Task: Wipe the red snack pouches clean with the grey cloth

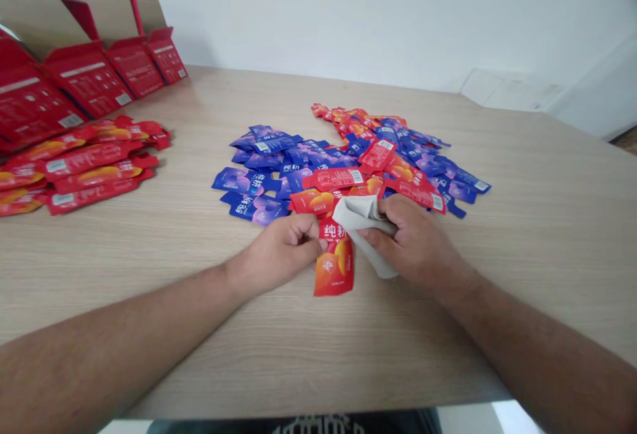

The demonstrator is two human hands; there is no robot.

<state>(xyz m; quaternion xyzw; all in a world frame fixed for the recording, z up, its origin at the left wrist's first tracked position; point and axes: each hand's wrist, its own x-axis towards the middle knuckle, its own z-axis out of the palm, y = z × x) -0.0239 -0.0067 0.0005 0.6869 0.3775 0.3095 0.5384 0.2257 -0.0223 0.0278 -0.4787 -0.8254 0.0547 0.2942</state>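
Note:
My left hand (281, 251) pinches the top of a red and orange foil sachet (334, 268), which hangs down past the fingers with Chinese print on it. My right hand (411, 241) grips a crumpled grey cloth (361, 225), and the cloth's folds press against the upper part of that sachet. Just beyond both hands lies a loose heap of blue sachets (279, 168) mixed with red sachets (378, 155). Some of the heap's lower sachets are hidden behind my hands.
A pale wood-grain table (547, 221) carries everything, and its far edge meets a white wall. At the left lie overlapping rows of red sachets (84, 162). Behind them stand open red cardboard cartons (87, 79) with raised flaps.

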